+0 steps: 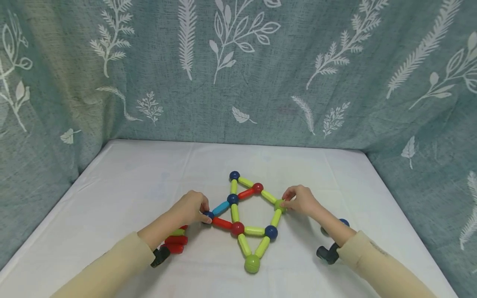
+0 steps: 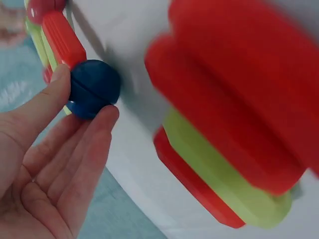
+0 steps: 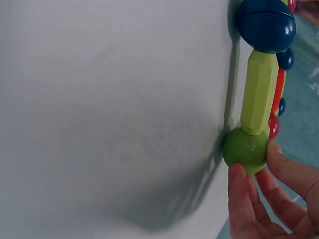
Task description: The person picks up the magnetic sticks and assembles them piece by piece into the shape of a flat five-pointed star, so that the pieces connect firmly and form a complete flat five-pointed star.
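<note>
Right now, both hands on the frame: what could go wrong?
1. Left hand pinches a corner blue ball, right hand the green ball across the frame; uneven pulls might pop a joint.
2. The stacked rods sit close to the left wrist; drawing back could knock them.
3. Another blue ball, partly hidden by the right forearm, might get bumped and roll.

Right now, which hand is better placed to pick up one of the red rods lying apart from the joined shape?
Probably the left hand: the loose red rods lie beside its wrist, though it must first release the blue ball. The right hand is farther off, pinching a green ball.
</note>
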The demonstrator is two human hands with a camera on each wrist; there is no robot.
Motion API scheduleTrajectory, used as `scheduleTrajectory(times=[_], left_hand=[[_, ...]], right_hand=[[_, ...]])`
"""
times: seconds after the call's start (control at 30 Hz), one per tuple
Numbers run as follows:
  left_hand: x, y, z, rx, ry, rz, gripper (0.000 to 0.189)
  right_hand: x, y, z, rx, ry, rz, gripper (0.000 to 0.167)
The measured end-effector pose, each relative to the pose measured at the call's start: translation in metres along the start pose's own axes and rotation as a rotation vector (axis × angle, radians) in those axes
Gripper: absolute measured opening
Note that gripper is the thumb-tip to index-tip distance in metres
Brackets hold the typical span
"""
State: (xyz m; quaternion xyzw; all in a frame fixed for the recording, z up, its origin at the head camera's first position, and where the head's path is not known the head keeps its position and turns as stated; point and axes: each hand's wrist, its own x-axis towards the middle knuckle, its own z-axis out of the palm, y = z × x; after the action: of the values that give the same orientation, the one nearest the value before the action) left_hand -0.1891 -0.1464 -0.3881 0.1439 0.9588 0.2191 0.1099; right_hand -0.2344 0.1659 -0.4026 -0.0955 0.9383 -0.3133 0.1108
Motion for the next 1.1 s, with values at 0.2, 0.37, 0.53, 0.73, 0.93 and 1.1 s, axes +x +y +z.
scheduleTrajectory(times=[0.2, 0.37, 0.53, 0.73, 0.93, 1.1], left_hand=[[-0.018, 0.019, 0.011, 0.041, -0.017, 0.010, 0.027], [-0.029, 0.034, 0.023, 0.025, -0.023, 0.034, 0.032], [-0.037, 0.046, 0.033, 0.029, -0.054, 0.049, 0.034], [-0.044, 0.055, 0.037, 0.061, -0.058, 0.044, 0.032], [-0.047, 0.054, 0.035, 0.062, -0.050, 0.045, 0.031], [-0.050, 0.036, 0.026, 0.020, -0.066, 0.008, 0.027]], right_hand=[[0.020, -0.004, -0.001, 0.029, 0.001, 0.042, 0.019], [0.030, -0.007, -0.002, 0.054, -0.003, 0.067, 0.022], [0.036, -0.010, 0.001, 0.062, -0.016, 0.086, 0.024], [0.037, -0.011, 0.003, 0.070, -0.015, 0.104, 0.024], [0.037, -0.010, 0.004, 0.066, -0.009, 0.092, 0.023], [0.036, -0.011, 0.005, 0.074, -0.002, 0.090, 0.023]])
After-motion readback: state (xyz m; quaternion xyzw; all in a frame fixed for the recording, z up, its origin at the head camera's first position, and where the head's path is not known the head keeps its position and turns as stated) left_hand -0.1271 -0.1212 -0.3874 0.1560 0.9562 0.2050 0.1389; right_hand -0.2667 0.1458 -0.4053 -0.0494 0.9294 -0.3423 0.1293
